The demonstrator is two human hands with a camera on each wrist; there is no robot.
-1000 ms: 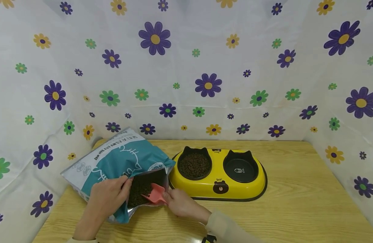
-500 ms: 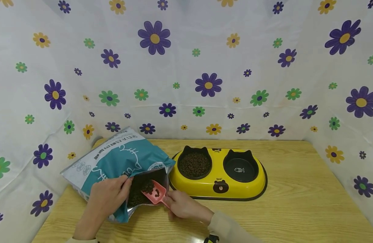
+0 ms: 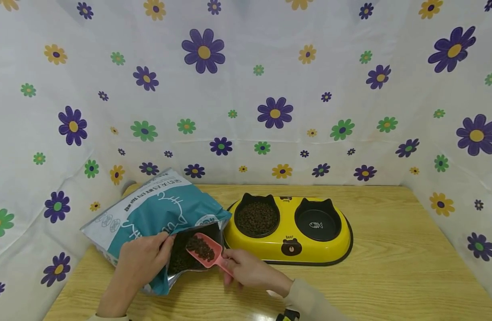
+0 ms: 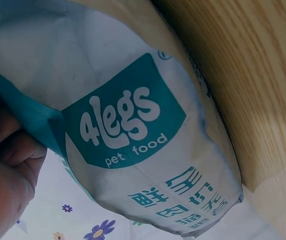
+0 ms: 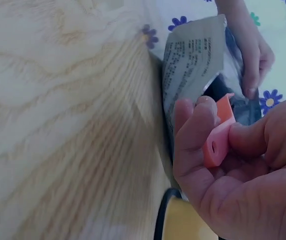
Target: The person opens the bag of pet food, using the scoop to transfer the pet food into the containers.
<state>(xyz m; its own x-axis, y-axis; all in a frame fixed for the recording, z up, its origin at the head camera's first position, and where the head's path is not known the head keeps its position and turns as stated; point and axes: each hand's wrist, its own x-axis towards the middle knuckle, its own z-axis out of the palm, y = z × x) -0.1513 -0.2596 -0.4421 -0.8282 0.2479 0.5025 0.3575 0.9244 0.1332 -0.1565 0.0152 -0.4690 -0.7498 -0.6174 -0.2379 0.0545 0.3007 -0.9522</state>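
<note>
A teal and white pet food bag (image 3: 149, 209) lies on its side at the left of the table, its mouth facing right and dark kibble inside. My left hand (image 3: 143, 258) grips the near edge of that mouth; in the left wrist view its curled fingers (image 4: 13, 145) are at the bag's teal fold. With my right hand (image 3: 252, 269) I pinch the handle of a pink scoop (image 3: 218, 256). Brown kibble fills much of the scoop, which is level at the bag's opening. The right wrist view shows the handle end (image 5: 218, 145) between thumb and fingers.
Right of the bag stands a yellow double pet bowl stand (image 3: 286, 247). Its left black bowl (image 3: 248, 200) contains kibble; the right black bowl (image 3: 316, 214) shows a fish drawing on its bare bottom. A flowered cloth (image 3: 238, 89) hangs behind the wooden table (image 3: 402, 249).
My right hand has drawn back slightly to the right, and the scoop has tipped level with a heap of kibble in it. The left hand and the bag stay put.
</note>
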